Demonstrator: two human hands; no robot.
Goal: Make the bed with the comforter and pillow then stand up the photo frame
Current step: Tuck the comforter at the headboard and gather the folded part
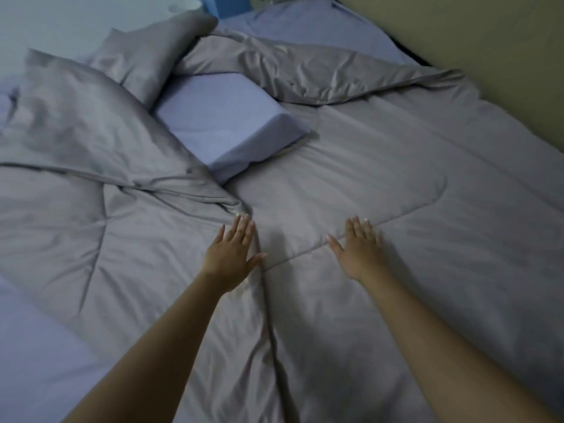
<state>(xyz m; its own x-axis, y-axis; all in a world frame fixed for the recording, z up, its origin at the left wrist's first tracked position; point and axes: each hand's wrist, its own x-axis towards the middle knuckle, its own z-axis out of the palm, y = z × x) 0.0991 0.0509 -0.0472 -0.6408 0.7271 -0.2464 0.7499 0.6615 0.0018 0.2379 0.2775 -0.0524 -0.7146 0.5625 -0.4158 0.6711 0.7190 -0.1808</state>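
A: Where was the pillow (225,129) vs. the hands?
B: Ahead and left, on the rumpled comforter (351,166), long axis diagonal. Left hand (233,248) nearer. Both it and the right hand (361,248) lay flat, fingers spread, gripping nothing.

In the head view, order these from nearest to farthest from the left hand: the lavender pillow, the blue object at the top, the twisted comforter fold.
1. Twisted comforter fold, just beyond the left hand.
2. Lavender pillow, farther up, centre.
3. Blue object, top edge.
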